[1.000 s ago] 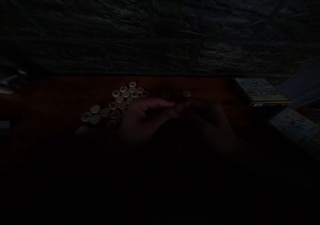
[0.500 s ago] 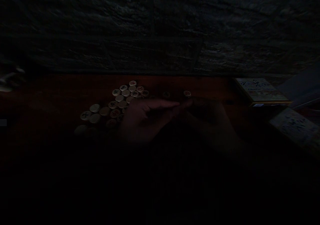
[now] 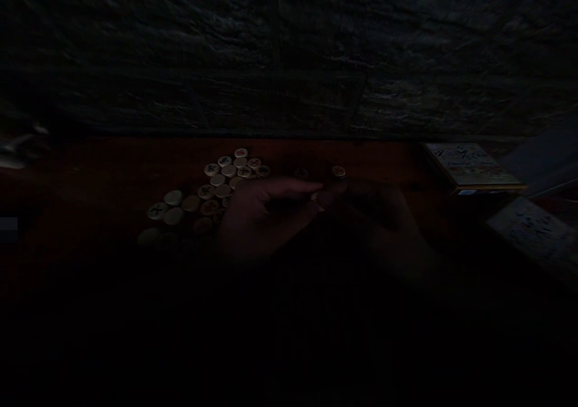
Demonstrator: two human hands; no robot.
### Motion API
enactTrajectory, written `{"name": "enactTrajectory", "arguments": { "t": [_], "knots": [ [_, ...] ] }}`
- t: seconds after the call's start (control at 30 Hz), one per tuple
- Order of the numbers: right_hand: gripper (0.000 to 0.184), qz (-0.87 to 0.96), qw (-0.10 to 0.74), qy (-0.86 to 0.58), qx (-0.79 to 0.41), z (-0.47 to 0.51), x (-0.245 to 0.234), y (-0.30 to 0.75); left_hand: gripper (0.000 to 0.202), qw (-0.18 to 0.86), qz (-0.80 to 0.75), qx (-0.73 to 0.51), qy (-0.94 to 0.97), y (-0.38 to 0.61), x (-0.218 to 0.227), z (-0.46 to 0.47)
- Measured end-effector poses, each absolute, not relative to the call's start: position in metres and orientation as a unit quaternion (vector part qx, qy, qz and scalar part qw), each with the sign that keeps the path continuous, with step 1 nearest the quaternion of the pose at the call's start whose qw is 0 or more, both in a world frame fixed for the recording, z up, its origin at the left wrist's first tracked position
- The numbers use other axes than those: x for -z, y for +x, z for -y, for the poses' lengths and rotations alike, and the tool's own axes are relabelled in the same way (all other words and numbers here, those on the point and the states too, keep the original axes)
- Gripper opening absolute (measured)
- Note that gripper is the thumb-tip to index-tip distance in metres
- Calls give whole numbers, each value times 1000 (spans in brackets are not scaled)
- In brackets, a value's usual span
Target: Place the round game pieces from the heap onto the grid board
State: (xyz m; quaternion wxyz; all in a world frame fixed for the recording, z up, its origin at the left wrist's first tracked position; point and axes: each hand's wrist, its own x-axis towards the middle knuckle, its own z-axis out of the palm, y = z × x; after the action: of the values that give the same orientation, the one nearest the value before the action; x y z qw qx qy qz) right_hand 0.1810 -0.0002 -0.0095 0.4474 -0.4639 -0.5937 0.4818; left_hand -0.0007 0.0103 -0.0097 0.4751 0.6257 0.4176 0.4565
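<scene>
The scene is very dark. My left hand [image 3: 264, 214] lies over a reddish table [image 3: 112, 178], its fingers curled and its thumb and forefinger pinched together towards the right. My right hand [image 3: 379, 211] meets it fingertip to fingertip, also curled. What the fingers pinch is hidden in shadow. A heap of pale round game discs [image 3: 217, 184] with dark and red marks lies just left of my left hand. One single disc [image 3: 338, 171] sits beyond the fingertips, and a dimmer disc [image 3: 301, 173] sits beside it.
A rough dark stone wall [image 3: 289, 52] runs behind the table. At the right stands a flat printed box [image 3: 472, 166], with a folded printed board [image 3: 535, 232] nearer me. A dim pale object [image 3: 20, 148] lies at the far left.
Both hands stay joined at the fingertips, with only small shifts of the fingers. The discs have not moved.
</scene>
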Motion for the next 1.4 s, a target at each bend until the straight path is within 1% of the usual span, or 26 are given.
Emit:
{"name": "enactTrajectory", "arguments": {
  "t": [0.1,0.27,0.4,0.67,0.9,1.03,1.2,1.3,1.4],
  "knots": [
    [25,590,447,-466,-485,1,7,180,18,461,-425,-459,629,-1,14,-12],
    [25,611,444,-464,-462,-2,10,180,22,466,-418,-453,634,-3,17,-12],
    [24,615,438,-466,-462,-5,15,182,20,473,-413,-457,630,-2,16,-9],
    [24,583,469,-440,-496,-4,14,181,21,462,-416,-448,642,-6,14,-13],
    [27,581,466,-444,-498,-4,15,181,20,483,-414,-449,627,-6,13,-14],
    [25,581,466,-438,-504,-3,13,181,18,481,-416,-457,622,-5,11,-14],
    [18,566,464,-429,-529,-1,11,179,19,487,-427,-464,605,-5,11,-15],
    [18,551,468,-427,-543,0,10,179,21,473,-431,-463,614,-5,13,-15],
    [22,541,471,-428,-550,1,11,180,29,447,-429,-454,640,-5,16,-14]
  ]
}}
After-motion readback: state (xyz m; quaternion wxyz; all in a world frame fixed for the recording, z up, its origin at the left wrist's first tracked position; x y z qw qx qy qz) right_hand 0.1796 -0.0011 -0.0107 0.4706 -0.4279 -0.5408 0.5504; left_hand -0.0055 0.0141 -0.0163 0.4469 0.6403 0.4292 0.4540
